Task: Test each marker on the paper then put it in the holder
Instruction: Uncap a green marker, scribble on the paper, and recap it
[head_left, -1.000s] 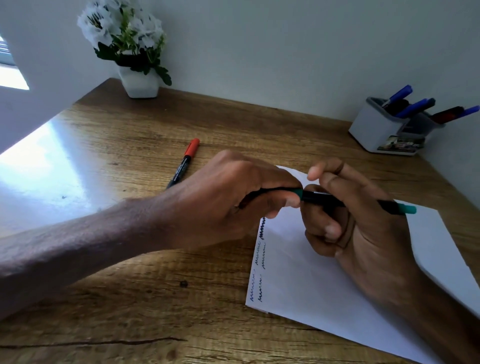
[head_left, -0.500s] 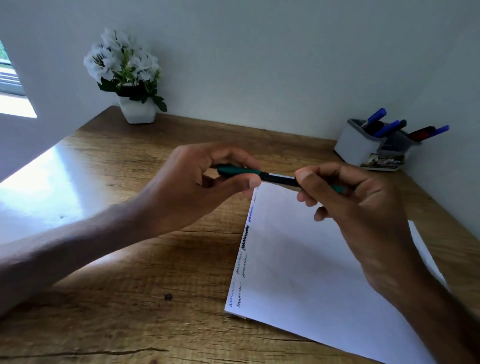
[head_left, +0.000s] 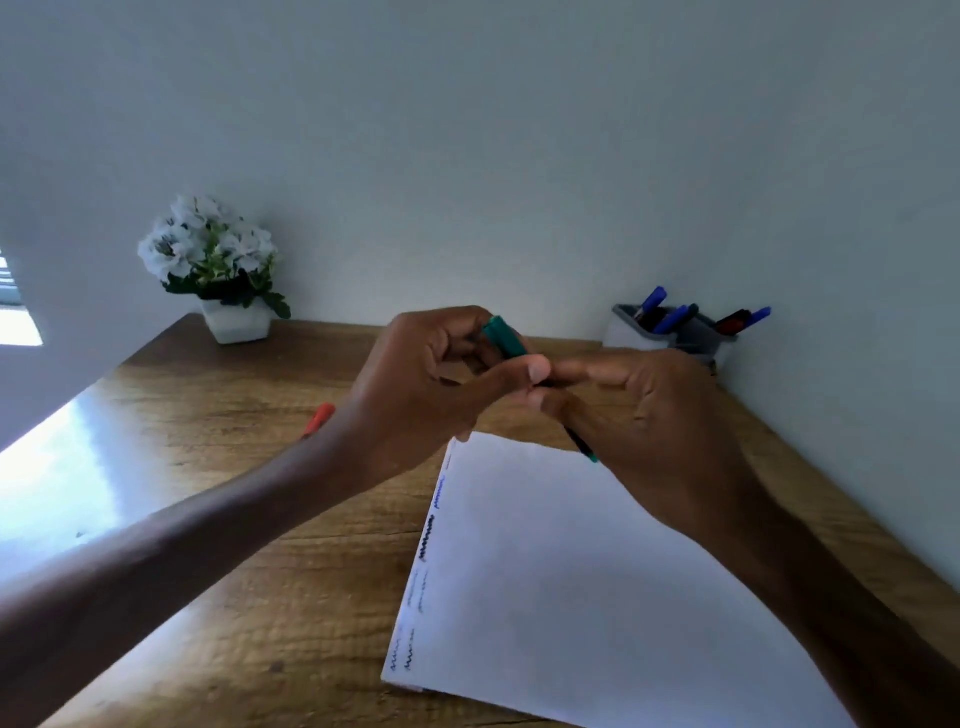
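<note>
Raised marker (head_left: 501, 336), left hand (head_left: 415, 384), right hand (head_left: 660, 415) gripping

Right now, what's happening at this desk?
A person holds a green marker in both hands above the paper. The left hand pinches its green upper end, and the right hand grips the barrel lower down. Fingers hide whether the cap is seated. The paper's left edge already carries several test squiggles. The holder at the back right has blue markers and a reddish one in it. A red-capped marker lies on the desk beyond the left forearm.
</note>
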